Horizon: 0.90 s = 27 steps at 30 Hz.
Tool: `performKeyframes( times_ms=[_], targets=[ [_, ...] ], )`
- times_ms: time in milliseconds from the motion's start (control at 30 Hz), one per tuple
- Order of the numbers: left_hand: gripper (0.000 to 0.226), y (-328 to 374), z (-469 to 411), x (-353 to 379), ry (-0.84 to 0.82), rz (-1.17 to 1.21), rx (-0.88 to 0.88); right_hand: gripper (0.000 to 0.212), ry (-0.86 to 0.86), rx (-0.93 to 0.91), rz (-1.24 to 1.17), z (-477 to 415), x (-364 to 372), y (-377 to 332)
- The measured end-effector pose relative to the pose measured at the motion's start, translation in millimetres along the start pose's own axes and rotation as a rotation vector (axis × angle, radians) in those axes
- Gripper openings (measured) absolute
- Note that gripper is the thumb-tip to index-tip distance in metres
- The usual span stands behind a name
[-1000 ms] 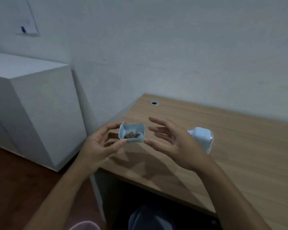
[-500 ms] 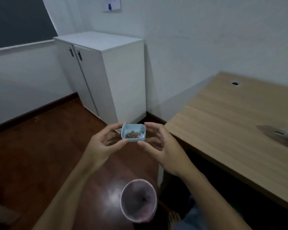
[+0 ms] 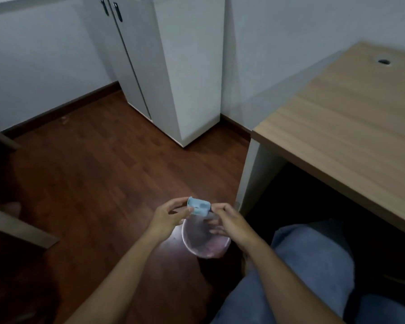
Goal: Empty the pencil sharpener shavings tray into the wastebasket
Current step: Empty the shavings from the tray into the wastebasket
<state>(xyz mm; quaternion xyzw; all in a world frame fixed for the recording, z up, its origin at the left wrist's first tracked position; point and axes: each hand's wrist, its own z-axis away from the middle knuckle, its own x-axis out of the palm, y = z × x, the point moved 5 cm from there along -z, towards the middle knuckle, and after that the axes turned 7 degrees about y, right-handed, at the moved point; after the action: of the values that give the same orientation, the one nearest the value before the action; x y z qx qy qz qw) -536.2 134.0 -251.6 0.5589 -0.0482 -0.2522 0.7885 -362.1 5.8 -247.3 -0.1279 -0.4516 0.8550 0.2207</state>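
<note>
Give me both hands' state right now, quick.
Left hand: closed on the left end of the blue shavings tray, above the pink wastebasket.
Right hand: closed on the tray's right end.

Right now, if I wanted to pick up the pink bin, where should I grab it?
Probably by the rim of the bin, reaching down from above. It stands upright on the floor with its round mouth facing up. Take the near edge: the left hand and right hand hold the tray over the far edge.
</note>
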Motion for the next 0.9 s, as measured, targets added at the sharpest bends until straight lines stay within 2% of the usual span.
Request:
performKeyframes(
  times_ms=[133,233,300,567,800,900],
  targets=[
    [0.034,-17,-2,-2,0.055,0.046,-0.117,0.036,-0.01,0.062,-0.066,-1,5,-4],
    [0.017,-33,-5,2,0.041,0.009,-0.202,0.038,-0.025,0.091,-0.005,-2,6,-2],
    [0.014,-42,-3,5,0.048,-0.015,-0.234,0.037,-0.025,0.121,0.049,-2,6,3],
    [0.048,-63,-10,8,0.063,-0.021,-0.394,0.034,-0.052,0.146,0.111,-12,11,15],
    [0.065,-66,-16,15,0.058,-0.055,-0.523,0.033,-0.066,0.138,0.177,-16,11,18],
    [0.069,-68,-20,17,0.062,-0.054,-0.539,0.041,-0.075,0.131,0.157,-17,11,18]
  ],
)
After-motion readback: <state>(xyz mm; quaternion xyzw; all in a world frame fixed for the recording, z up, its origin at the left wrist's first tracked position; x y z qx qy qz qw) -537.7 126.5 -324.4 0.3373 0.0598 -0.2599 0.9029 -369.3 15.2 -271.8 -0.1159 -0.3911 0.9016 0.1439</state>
